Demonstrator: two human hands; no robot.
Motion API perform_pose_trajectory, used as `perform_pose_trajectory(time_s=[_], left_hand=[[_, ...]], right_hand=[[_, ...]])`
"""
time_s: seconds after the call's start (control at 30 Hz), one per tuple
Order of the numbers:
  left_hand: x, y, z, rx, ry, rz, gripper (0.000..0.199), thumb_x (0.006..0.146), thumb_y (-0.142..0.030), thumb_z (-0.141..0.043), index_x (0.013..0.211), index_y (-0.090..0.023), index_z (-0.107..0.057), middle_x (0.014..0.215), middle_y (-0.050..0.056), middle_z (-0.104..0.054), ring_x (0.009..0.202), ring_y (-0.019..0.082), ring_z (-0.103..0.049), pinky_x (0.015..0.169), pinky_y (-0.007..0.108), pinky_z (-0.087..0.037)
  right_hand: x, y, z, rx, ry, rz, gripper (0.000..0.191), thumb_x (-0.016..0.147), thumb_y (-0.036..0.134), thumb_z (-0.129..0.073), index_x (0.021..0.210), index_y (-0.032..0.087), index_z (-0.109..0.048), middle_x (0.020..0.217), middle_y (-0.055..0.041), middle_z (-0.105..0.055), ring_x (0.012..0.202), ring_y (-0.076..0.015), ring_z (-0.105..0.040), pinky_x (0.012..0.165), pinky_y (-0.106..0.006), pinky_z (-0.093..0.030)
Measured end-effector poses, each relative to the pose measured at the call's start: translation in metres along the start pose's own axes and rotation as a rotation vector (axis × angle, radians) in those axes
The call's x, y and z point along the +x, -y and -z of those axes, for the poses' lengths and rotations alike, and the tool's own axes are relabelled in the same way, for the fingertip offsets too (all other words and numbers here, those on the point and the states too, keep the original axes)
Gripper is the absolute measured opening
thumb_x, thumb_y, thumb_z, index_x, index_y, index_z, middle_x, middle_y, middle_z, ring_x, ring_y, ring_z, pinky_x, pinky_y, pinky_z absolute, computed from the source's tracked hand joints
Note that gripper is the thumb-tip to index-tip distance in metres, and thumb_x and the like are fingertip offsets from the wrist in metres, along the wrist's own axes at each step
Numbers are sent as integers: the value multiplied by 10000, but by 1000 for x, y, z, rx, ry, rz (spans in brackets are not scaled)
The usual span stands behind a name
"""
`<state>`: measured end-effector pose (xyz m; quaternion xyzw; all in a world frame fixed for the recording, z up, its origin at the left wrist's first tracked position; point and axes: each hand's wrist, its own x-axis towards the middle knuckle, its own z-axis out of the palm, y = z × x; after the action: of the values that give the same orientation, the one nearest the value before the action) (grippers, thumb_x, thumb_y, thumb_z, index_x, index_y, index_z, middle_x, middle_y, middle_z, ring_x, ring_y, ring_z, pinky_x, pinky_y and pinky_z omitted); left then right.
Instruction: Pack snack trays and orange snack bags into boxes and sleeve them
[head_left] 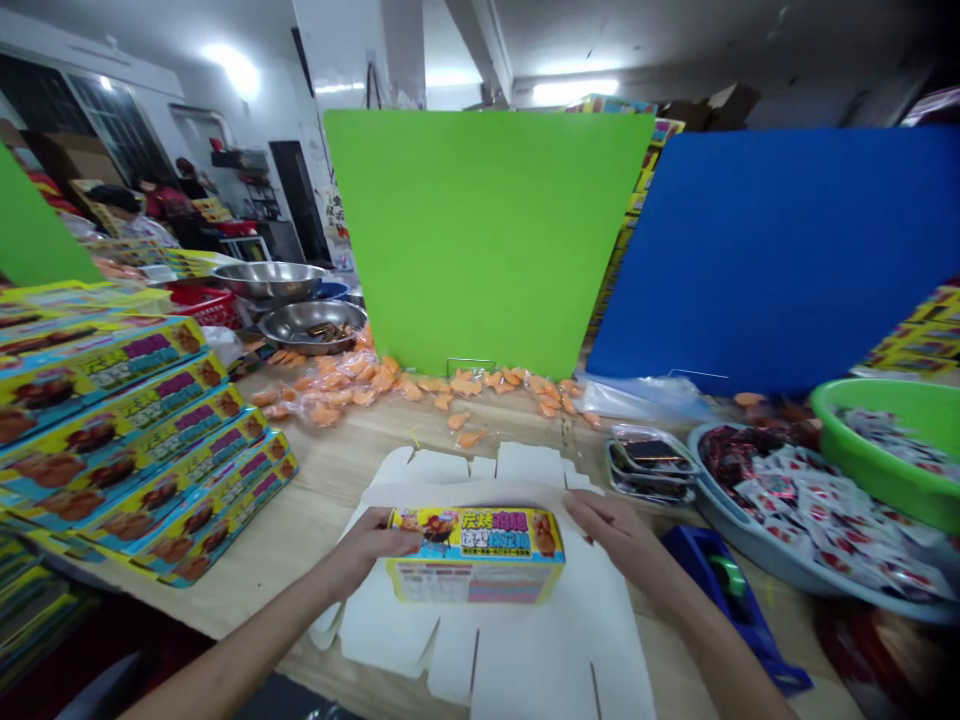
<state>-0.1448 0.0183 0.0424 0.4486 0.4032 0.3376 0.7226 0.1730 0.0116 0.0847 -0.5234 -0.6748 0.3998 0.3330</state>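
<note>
We have a yellow printed carton lying on a white card blank on the wooden bench, its long axis running left to right, printed face up. The blank's flaps lie spread and unfolded, its far panel curving up behind. Our left hand holds the carton's end with closed fingers; our right hand spreads wide on the card beside it

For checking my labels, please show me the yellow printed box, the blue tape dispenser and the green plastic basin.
yellow printed box (pixel 476 555), head view, front face
blue tape dispenser (pixel 694 565), head view, body
green plastic basin (pixel 874 470), head view, inner wall
</note>
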Motion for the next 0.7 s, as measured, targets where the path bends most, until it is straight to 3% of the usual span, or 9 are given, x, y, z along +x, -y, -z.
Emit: perform_pose_trajectory(time_s=[0.1, 0.23, 0.3, 0.37, 0.47, 0.57, 0.7], left_hand=[[0, 1, -2, -46, 35, 22, 332, 637, -269, -696, 926, -105, -699, 852, 102, -715, 732, 243, -672, 706, 325, -512], [-1, 0, -3, -59, 42, -6, 336, 645, -255, -696, 951, -118, -694, 832, 87, -718, 750, 246, -674, 707, 323, -515], [-2, -1, -2, -49, 37, -6, 333, 641, -261, -700, 941, -116, -697, 810, 84, -719, 745, 246, -674, 702, 320, -515], [-1, -1, -1, -34, 29, -7, 336, 636, -272, -706, 930, -109, -697, 804, 85, -718, 739, 249, -672, 702, 324, -514], [0, 5, -2, -21, -6, -10, 334, 637, -295, -711, 905, -98, -688, 792, 86, -711, 747, 257, -666, 712, 335, -509], [-2, 15, -4, 20, -155, -83, 386, 677, -374, -681, 949, -104, -643, 814, 83, -692, 744, 241, -652, 697, 343, -508], [-15, 6, 1, 295, -448, -463, 529, 660, -400, -694, 1112, -188, -518, 1140, 86, -565, 936, 200, -580, 770, 305, -490]], right_hand=[[-2, 24, 3, 74, 208, -52, 404, 861, 535, -378, 944, 224, -621, 704, 11, -566, 579, -129, -418, 524, -244, -312], [-6, 29, 2, 163, 245, -72, 420, 863, 544, -377, 777, 192, -589, 564, 34, -487, 525, -104, -384, 514, -229, -303], [-8, 22, 1, 174, 238, -69, 418, 853, 550, -398, 855, 189, -607, 587, 26, -501, 536, -108, -400, 518, -231, -323], [-12, 13, -2, 154, 228, -72, 441, 848, 546, -414, 1050, 197, -593, 664, 5, -537, 578, -119, -433, 543, -240, -356], [-22, -2, -12, 83, 158, -18, 486, 840, 528, -445, 1237, 251, -493, 871, -36, -563, 722, -152, -494, 644, -279, -423], [-31, -17, -28, -62, 30, 113, 511, 803, 511, -520, 1271, 321, -448, 1050, -62, -498, 942, -208, -496, 749, -326, -464], [-31, -34, -43, -177, -196, 268, 460, 792, 441, -568, 1233, 359, -464, 1275, -58, -373, 1162, -249, -399, 914, -403, -436]])
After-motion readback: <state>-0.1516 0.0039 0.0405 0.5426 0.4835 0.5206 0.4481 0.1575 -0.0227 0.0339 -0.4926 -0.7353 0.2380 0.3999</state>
